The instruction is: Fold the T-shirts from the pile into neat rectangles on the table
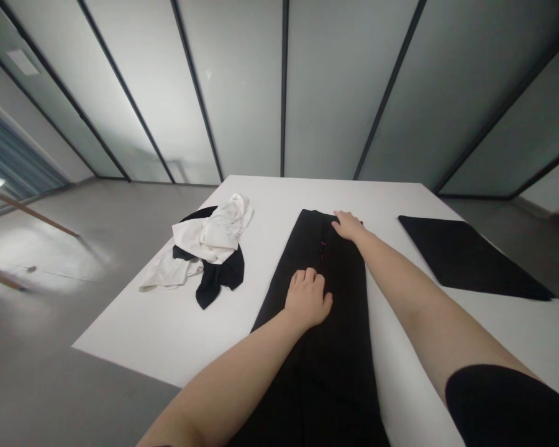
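Note:
A pair of black trousers lies lengthwise on the white table, with the waist at the far end and the legs running toward me. A dark opening with small reddish marks shows near the waist. My left hand rests on the middle of the cloth, fingers lightly bent and thumb apart. Farther off, my right hand lies over the right part of the waist edge, its fingers stretched out and pressed to the fabric. Its fingertips are partly hard to make out.
A crumpled pile of white cloth and black cloth sits on the left of the white table. A flat, folded black cloth lies on the right. Frosted glass panels stand behind. Wooden legs show at left.

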### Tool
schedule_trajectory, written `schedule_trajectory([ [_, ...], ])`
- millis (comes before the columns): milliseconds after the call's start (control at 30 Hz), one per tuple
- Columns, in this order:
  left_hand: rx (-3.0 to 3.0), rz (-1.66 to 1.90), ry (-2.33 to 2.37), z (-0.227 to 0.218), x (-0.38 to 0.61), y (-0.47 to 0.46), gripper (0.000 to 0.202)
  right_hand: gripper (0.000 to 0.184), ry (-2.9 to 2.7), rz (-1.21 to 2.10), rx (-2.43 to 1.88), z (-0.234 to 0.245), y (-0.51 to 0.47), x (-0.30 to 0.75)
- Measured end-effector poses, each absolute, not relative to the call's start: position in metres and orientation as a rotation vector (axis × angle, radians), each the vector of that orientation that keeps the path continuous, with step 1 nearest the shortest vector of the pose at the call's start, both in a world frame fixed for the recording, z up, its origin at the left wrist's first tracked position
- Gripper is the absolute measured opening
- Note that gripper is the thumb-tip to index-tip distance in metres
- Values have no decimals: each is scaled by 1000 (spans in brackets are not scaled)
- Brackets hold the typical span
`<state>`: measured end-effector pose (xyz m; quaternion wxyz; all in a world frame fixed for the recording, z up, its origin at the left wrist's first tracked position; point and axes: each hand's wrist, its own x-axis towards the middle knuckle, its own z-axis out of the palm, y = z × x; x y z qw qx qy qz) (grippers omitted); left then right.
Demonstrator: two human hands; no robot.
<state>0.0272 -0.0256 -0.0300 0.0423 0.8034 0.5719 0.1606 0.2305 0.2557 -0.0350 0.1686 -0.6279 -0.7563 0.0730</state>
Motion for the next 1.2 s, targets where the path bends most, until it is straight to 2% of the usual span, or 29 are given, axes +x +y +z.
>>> schedule_trajectory([
  [300, 2443, 531, 1727, -32, 24, -25, 24, 78, -2290, 53, -2044, -36, 246, 233],
  [400, 2439, 530, 1725, -32, 24, -25, 23, 76, -2258, 6, -2069, -28, 246, 233],
  [533, 2441, 536, 1725, -31, 25, -25, 23, 58, -2268, 175, -2061, -21, 248, 221],
  [667, 2428, 500, 1718, -29, 25, -25, 22, 78, -2096, 305, -2097, -16, 247, 203],
  [700, 2423, 487, 1716, -28, 24, -25, 22, 78, -2069, 319, -2099, -15, 246, 199],
  [900, 2436, 507, 1717, -30, 25, -25, 23, 36, -2155, 254, -2009, -8, 245, 190],
  [1033, 2418, 483, 1738, -28, 29, -24, 27, 36, -2153, 138, -1962, 0, 240, 188],
  [1200, 2384, 339, 1723, -16, 36, -16, 44, 36, -2032, -6, -1884, 18, 233, 181],
])
